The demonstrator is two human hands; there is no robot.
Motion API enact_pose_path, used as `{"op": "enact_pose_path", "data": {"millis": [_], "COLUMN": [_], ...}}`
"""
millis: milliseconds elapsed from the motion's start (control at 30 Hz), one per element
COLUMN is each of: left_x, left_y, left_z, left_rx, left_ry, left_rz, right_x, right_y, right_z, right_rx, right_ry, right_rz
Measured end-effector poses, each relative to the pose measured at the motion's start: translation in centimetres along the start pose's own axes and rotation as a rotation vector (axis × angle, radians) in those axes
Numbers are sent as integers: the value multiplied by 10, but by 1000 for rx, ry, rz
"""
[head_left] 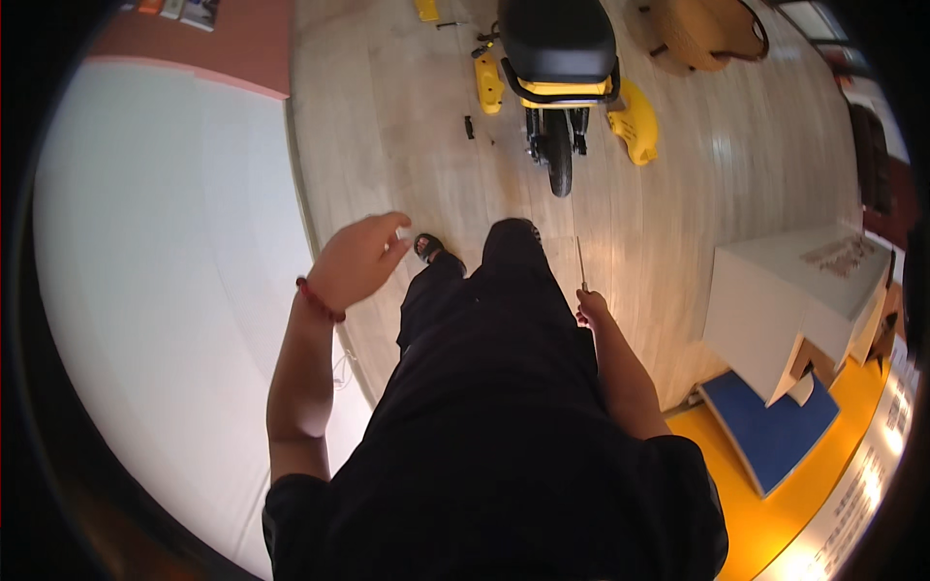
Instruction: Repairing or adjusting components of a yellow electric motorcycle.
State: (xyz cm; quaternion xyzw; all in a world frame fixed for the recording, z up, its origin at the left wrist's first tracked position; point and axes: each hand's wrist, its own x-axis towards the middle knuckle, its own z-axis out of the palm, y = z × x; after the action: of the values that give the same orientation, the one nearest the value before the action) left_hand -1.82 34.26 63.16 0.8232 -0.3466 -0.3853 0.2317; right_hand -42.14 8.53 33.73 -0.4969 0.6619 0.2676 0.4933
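In my right hand (593,307) is a screwdriver (581,257), its long thin shaft pointing forward and up and its handle mostly covered by my closed fingers. Beside the white surface on the left, my left hand (356,259) is raised with a red bracelet at the wrist. Its fingers are loosely bent with a gap to the thumb, and I see nothing held there. Ahead stands a yellow scooter with a black seat (557,39) and a black wheel (559,160) toward me; neither hand touches it.
Yellow panels lie on the floor, one (488,84) left of the scooter and a curved one (635,123) right. A small black part (469,127) lies nearby. A wicker chair (702,34) stands far right; a white box-like stand (775,290) and blue board (770,431) are nearer.
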Motion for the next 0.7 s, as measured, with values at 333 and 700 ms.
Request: {"op": "enact_pose_path", "data": {"millis": [333, 700], "left_x": [84, 175], "left_y": [2, 20], "left_z": [-15, -17], "left_rx": [69, 139], "left_ry": [-144, -199], "left_rz": [200, 351], "right_x": [-27, -34], "right_y": [34, -67], "right_z": [43, 31], "right_rx": [360, 475], "right_ry": [83, 139], "right_rz": [193, -121]}}
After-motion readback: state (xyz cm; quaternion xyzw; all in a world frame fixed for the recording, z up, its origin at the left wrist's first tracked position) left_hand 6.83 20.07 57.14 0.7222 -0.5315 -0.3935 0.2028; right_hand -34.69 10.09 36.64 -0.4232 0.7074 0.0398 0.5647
